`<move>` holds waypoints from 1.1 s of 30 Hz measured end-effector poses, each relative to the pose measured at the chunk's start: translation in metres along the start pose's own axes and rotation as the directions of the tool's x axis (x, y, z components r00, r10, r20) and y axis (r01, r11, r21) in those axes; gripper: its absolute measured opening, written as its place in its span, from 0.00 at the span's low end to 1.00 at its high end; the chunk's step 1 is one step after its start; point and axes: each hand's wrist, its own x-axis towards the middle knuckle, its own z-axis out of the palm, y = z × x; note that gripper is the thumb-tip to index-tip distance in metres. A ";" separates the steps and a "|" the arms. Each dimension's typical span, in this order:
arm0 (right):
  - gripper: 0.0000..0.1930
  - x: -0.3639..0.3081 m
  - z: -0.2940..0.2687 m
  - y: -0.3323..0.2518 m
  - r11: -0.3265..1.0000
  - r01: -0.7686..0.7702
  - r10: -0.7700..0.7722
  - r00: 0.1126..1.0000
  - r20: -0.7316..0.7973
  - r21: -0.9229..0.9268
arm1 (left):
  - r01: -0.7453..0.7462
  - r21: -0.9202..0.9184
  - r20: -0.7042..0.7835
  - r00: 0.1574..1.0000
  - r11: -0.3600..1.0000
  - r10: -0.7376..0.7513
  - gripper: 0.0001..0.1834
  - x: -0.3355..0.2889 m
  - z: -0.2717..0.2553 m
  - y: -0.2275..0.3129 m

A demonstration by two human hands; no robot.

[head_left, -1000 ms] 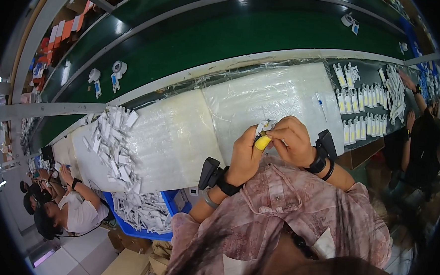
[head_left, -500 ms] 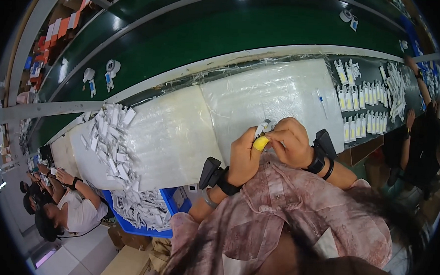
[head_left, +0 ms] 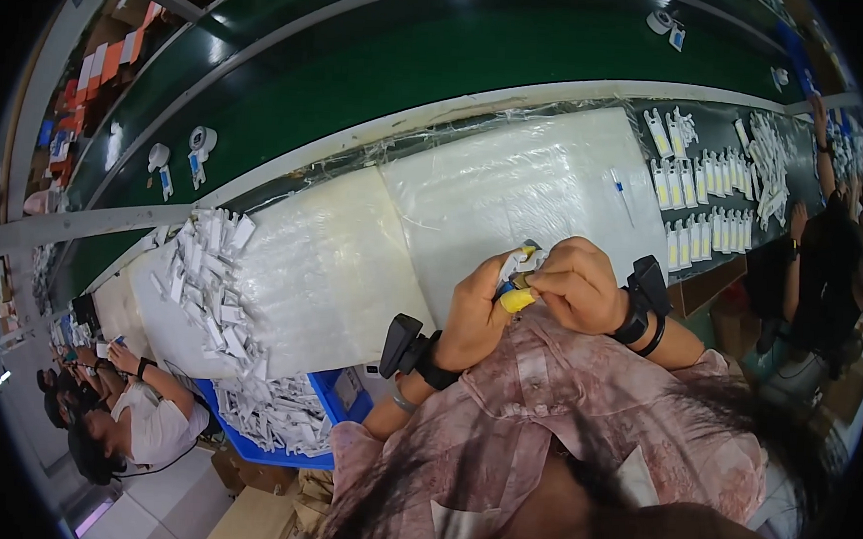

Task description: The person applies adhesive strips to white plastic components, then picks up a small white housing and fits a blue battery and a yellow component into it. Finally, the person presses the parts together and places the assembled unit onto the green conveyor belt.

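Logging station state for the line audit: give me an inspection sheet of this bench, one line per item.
Surface: white plastic-covered bench top, wrinkled, beside a green conveyor belt.
Job's things: small white packet held up between both hands.
Clutter: heap of white packets at the left, more in a blue bin; rows of packets at the right.
Hands: left hand, yellow cover on one finger, and right hand both pinch the packet; black wrist devices on both.
Cables: nothing seen.
Surroundings: other people seated lower left and at the right edge; cardboard boxes on the floor.
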 end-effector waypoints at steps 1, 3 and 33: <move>0.16 -0.001 0.000 -0.001 1.000 0.000 0.000 1.000 -0.006 0.001 | 0.011 0.043 -0.003 1.000 0.999 -0.011 0.20 0.000 0.000 -0.001; 0.16 -0.003 -0.001 -0.002 1.000 -0.003 0.003 1.000 -0.012 -0.002 | 0.003 0.057 0.006 1.000 0.998 -0.004 0.21 0.001 -0.001 0.004; 0.15 -0.006 0.005 -0.001 0.995 -0.098 0.098 0.995 0.004 0.004 | -0.138 0.214 -0.071 0.985 0.967 0.157 0.17 0.001 0.004 0.001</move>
